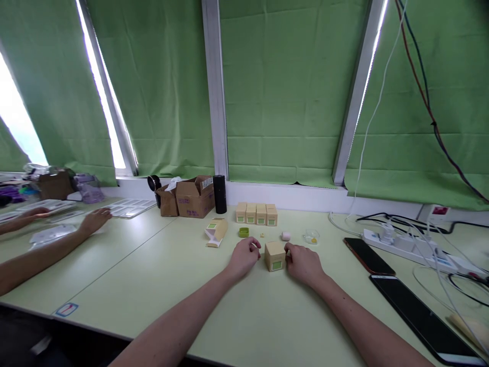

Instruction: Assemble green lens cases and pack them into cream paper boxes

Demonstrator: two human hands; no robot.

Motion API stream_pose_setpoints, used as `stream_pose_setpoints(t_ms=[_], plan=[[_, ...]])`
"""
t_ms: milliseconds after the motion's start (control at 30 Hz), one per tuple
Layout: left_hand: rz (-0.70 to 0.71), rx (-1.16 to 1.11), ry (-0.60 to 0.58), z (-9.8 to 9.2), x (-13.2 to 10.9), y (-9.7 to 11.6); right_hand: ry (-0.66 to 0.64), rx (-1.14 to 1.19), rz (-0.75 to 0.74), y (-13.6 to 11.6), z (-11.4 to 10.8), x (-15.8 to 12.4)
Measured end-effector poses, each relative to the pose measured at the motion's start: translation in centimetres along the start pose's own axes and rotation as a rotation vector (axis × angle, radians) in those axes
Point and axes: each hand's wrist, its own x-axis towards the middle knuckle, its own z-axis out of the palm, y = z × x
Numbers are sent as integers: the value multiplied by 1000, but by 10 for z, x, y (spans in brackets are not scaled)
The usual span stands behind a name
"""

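A small tan cardboard box (274,256) with a green-and-white label stands upright on the table between my hands. My left hand (244,255) is just left of it, apart from it, with loosely bent fingers and nothing in them. On the other side, my right hand (304,261) has its bent fingertips at the box's right edge; whether they press on it I cannot tell. Behind the box lie a green tray-like piece (243,232), a tiny yellowish piece (262,235), a pinkish-white roll-shaped piece (286,236) and a clear dish (311,236) with something yellow in it.
Several matching boxes (255,214) form a row behind. An opened carton (216,232) lies left. Farther back stand a brown box (194,198) and a black cylinder (219,194). Phones (369,256) and a power strip (410,245) lie right. Another person's hand (95,220) works left.
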Motion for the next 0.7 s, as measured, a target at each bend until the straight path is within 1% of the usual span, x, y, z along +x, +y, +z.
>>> stream_pose_setpoints(t_ms=[267, 500, 600, 700], plan=[[25, 84, 8, -1, -1, 2, 11, 16, -4, 2, 1, 1], [31, 109, -2, -1, -3, 4, -2, 44, 8, 4, 0, 2], [30, 130, -7, -1, -3, 3, -23, 139, -10, 9, -1, 3], [34, 127, -3, -1, -3, 3, -78, 366, -109, 14, -7, 3]])
